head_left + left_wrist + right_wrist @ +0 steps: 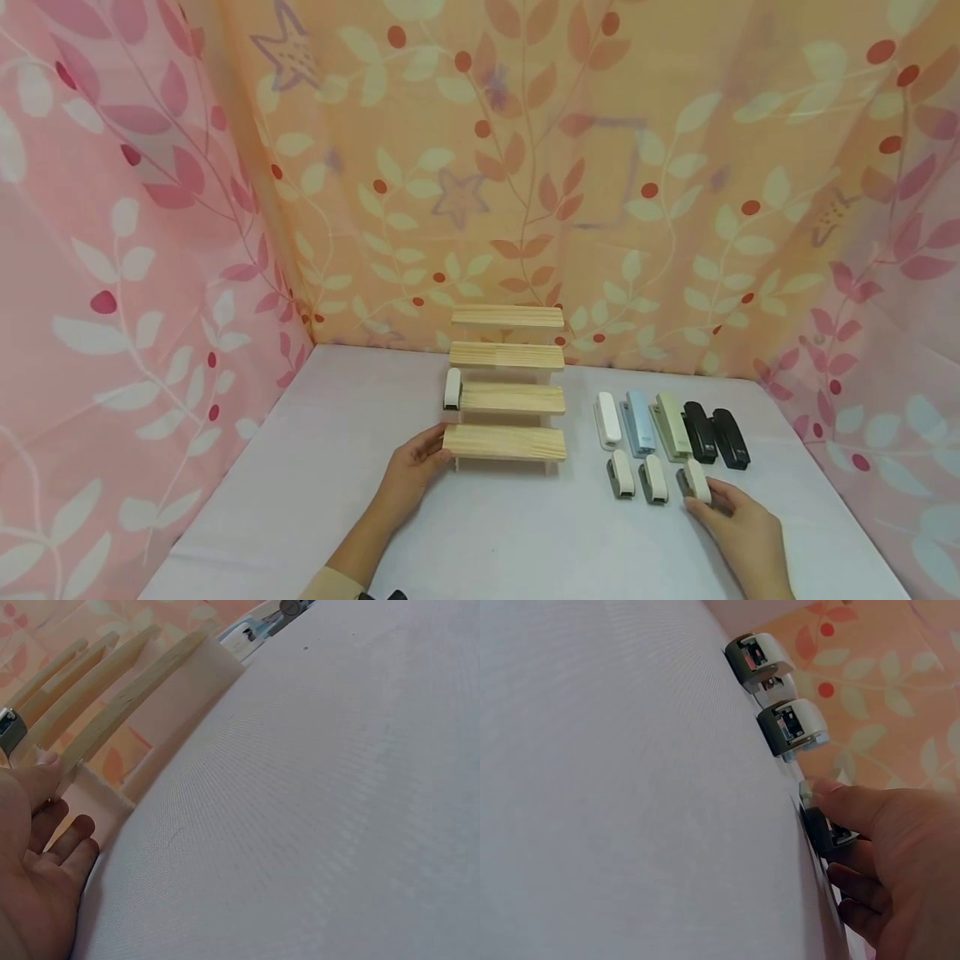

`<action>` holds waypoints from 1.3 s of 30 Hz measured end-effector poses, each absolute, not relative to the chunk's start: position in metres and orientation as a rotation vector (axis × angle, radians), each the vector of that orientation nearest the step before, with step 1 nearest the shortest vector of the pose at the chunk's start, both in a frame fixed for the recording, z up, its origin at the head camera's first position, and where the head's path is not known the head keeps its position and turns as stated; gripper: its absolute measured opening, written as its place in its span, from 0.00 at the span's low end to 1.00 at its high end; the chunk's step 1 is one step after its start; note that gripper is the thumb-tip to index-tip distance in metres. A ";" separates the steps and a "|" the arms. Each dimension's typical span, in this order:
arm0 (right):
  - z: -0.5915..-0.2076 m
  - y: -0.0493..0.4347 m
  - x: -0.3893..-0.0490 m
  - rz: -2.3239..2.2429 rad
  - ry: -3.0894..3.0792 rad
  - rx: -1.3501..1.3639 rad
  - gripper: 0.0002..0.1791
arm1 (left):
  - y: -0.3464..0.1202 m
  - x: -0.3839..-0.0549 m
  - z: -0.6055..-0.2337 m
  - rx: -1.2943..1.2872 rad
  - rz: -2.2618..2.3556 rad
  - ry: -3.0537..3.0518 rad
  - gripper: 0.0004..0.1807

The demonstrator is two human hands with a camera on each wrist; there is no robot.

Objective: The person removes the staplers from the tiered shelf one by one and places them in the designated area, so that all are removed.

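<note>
A stepped wooden rack [504,443] with several pale shelves stands on the table. My left hand [411,473] holds the left end of its lowest shelf, thumb on the board [112,712] and the other fingers below. On the shelf above, at its left end, sits a small white stapler [452,388]. Over on the right, my right hand [742,525] pinches a small white-and-dark-grey stapler [696,481] between thumb and fingers. Two more small staplers like it, one [621,474] and another [653,479], stand in the same front row.
Behind the small staplers is a row of longer ones: white [608,421], light blue [639,423], light green [672,426], and two black ones, one [700,432] beside the other [731,437]. A white cloth covers the table [517,542]. Patterned curtains [525,167] enclose the back and sides.
</note>
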State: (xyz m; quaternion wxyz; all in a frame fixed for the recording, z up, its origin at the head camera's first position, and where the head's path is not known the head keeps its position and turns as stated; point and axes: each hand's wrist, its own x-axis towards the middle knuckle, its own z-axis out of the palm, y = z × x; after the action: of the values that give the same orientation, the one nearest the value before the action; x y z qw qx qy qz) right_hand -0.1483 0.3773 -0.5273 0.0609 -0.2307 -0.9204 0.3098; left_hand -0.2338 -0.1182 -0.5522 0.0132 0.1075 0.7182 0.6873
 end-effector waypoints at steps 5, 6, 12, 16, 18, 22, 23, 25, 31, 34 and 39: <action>-0.530 0.378 -0.150 0.894 -2.837 -0.676 0.50 | -0.118 -0.233 -0.552 0.322 2.156 2.220 0.31; -0.529 0.378 -0.150 0.888 -2.844 -0.676 0.51 | -0.118 -0.233 -0.551 0.322 2.164 2.215 0.31; -0.520 0.380 -0.148 0.911 -2.863 -0.631 0.54 | -0.117 -0.234 -0.550 0.338 2.178 2.206 0.31; -0.510 0.381 -0.144 0.911 -2.828 -0.593 0.50 | -0.116 -0.235 -0.551 0.336 2.171 2.206 0.31; -0.505 0.380 -0.142 0.893 -2.801 -0.556 0.47 | -0.116 -0.235 -0.551 0.329 2.171 2.206 0.31; -0.494 0.373 -0.138 0.836 -2.751 -0.445 0.40 | -0.117 -0.234 -0.550 0.325 2.174 2.201 0.31; -0.491 0.371 -0.138 0.820 -2.739 -0.400 0.38 | -0.117 -0.233 -0.550 0.324 2.173 2.200 0.31; -0.482 0.365 -0.137 0.803 -2.726 -0.321 0.36 | -0.118 -0.233 -0.550 0.322 2.171 2.198 0.31; -0.444 0.342 -0.146 0.854 -2.667 -0.129 0.33 | -0.118 -0.234 -0.551 0.300 2.167 2.210 0.32; -0.426 0.329 -0.152 0.880 -2.646 -0.055 0.31 | -0.119 -0.235 -0.552 0.296 2.165 2.212 0.32; -0.407 0.306 -0.164 0.904 -2.624 0.047 0.29 | -0.118 -0.234 -0.550 0.300 2.165 2.203 0.32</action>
State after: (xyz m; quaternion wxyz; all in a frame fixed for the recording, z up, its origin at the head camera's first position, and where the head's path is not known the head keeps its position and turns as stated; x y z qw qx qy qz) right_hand -0.1642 0.3059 -0.4066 0.1820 0.0166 -0.9295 0.3204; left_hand -0.2343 -0.1180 -0.5505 0.0190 0.0966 0.7097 0.6976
